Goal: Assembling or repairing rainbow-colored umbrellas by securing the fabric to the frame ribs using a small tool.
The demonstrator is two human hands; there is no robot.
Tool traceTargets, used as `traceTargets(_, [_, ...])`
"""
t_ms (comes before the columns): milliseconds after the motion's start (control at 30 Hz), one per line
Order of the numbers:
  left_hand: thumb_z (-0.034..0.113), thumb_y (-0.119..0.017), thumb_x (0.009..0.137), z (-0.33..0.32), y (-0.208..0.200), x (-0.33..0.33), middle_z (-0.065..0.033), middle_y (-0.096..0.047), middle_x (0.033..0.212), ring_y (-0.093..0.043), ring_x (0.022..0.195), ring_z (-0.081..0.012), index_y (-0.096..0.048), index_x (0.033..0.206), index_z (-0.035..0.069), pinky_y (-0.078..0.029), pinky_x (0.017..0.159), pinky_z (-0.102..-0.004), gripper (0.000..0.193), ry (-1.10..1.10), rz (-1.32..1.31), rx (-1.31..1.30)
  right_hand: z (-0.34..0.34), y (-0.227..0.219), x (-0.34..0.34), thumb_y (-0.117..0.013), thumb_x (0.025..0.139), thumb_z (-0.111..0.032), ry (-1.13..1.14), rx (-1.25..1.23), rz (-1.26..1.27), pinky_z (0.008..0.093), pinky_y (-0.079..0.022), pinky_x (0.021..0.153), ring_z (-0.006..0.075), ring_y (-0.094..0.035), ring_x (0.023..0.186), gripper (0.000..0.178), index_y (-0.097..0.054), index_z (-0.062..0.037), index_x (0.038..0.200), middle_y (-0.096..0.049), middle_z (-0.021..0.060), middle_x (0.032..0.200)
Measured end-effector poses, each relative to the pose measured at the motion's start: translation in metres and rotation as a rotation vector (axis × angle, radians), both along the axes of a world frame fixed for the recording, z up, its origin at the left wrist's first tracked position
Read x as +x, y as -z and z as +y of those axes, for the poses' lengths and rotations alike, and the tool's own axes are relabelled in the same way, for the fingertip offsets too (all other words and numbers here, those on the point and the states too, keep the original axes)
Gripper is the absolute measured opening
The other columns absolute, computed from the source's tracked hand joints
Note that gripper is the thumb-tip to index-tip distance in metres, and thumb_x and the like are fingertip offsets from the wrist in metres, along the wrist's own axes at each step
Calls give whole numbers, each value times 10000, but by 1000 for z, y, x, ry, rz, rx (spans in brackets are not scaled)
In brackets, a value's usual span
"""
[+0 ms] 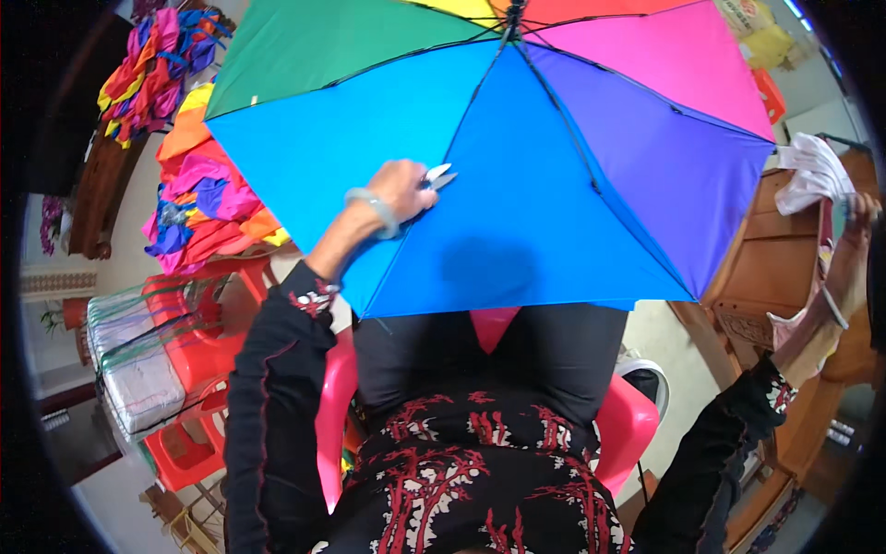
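Left hand point(399, 187): snips point(439, 175) are gripped against the open umbrella point(517, 185) at 11 o'clock, for trimming | Right hand point(863, 210): white cloth point(812, 171) is clutched at 3 o'clock, kept aside.

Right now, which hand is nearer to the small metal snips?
Left. The left hand holds the small metal snips against the open rainbow umbrella; the right hand is far off at the right edge, by white cloth.
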State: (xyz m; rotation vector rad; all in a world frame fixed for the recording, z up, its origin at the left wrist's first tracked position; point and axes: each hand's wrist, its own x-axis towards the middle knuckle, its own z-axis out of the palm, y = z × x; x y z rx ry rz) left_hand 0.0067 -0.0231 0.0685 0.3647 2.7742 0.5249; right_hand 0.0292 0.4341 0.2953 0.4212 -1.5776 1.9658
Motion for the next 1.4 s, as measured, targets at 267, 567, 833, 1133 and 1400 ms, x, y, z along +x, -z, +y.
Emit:
traceTargets(267, [197,-655,652,-49,-14,-18,-200,-605,801,-594,748,-359,-580,840,28,-476,651,-428,264,148,53,-241,93,92,-26,-519,861,-102,571,843,-384,219,-454,553,105,-564,643,106,-570,-27,917,-591,46,740])
traceTargets(567, [345,-651,684,-32,0,-21,-181,-619,727,-608,678,-313,-654,804,38,-478,619,-388,330,-47,46,-76,-8,152,-2,-523,846,-100,304,841,-706,233,-433,484,87,-528,529,87,-560,-22,854,-566,37,654])
traceTargets(833, [382,-687,665,13,8,-3,-173,-615,683,-611,663,-302,-652,768,20,-473,617,-379,379,-193,-7,22,24,139,8,-523,834,-87,898,1167,-237,270,-434,533,128,-523,552,88,-570,-23,871,-570,68,665])
traceTargets(1133, [250,-702,653,41,31,10,-186,-626,792,-609,741,-349,-623,800,9,-481,672,-439,293,-279,76,32,-32,159,15,-517,831,-61,506,1118,-397,249,-399,533,76,-436,587,64,-534,1,830,-507,68,631])
traceTargets(1400, [227,-650,645,50,43,20,-196,-614,768,-597,731,-358,-578,750,10,-468,656,-441,251,-334,241,28,-26,158,19,-523,808,-46,475,1244,-474,284,-405,521,136,-451,540,42,-518,-5,806,-514,121,625])
